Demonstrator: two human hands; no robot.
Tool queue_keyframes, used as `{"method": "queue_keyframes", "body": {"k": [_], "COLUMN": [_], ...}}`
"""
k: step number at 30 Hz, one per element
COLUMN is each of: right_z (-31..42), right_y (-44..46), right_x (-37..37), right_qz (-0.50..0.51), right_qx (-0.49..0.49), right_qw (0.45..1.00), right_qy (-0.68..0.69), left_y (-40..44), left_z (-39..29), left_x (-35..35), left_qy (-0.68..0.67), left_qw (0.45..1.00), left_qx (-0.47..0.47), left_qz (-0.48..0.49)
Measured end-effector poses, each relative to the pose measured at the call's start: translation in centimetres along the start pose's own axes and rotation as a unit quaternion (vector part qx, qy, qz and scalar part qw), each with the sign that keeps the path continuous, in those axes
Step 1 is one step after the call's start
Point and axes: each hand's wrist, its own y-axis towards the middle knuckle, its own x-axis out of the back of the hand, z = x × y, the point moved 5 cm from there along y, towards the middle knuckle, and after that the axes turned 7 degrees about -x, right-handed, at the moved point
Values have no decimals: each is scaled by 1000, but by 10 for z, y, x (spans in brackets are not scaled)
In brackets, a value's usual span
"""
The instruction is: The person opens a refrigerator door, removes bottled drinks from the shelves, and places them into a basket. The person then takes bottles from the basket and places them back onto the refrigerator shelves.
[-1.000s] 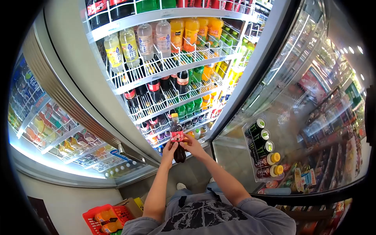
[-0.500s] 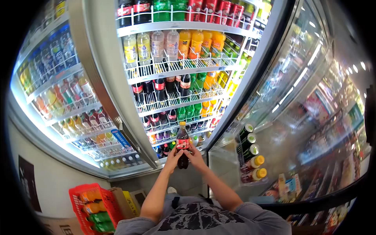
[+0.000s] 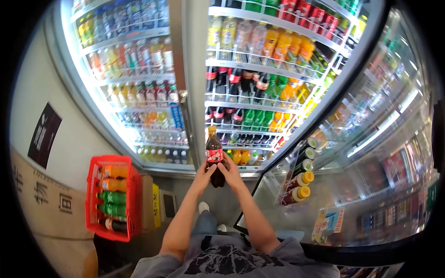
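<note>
A dark cola bottle (image 3: 215, 149) with a red label and an orange-yellow cap stands nearly upright between my two hands, in front of the fridge shelves. My left hand (image 3: 203, 177) grips its left side, thumb on the front near the lower edge of the label. From the other side my right hand (image 3: 229, 173) holds it the same way. The bottle's base shows below my thumbs; fingers behind it are hidden. Down to the left, a red basket (image 3: 135, 194) holds orange, green and dark bottles lying on their sides.
The drinks fridge (image 3: 259, 109) has several shelves of bottles and cans. Its glass door (image 3: 352, 185) stands swung out to the right, with cans and yellow-capped bottles (image 3: 299, 194) in a door rack. A second fridge (image 3: 132, 78) is at the left. Cardboard boxes (image 3: 147, 201) sit beside the basket.
My view has turned left, so the fridge has shifted right and more of the basket shows. Both hands still hold the cola bottle, which is at a similar height before me.
</note>
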Motion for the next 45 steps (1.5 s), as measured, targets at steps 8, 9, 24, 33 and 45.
{"method": "queue_keyframes", "body": {"k": [8,9,24,33,45], "right_z": [-7,-6,-9,-48,-113], "right_y": [-28,-30,-16,-38,-54], "right_x": [-82,-90,-318,-451,-520], "right_qz": [114,117,299,429,563], "right_qx": [-32,-26,-49,-50,-59], "right_qw": [993,992,952,894,785], "right_qy": [-29,-32,-41,-118,-252], "left_y": [-82,-88,-187,-283,-348], "left_z": [-58,-61,-157,-164,-124], "left_x": [67,74,244,324,360], "left_qy": [11,3,187,63,59], "left_qw": [999,998,926,878,745], "left_qx": [-17,-24,-181,-178,-133], "left_qz": [-51,-65,-274,-440,-651]}}
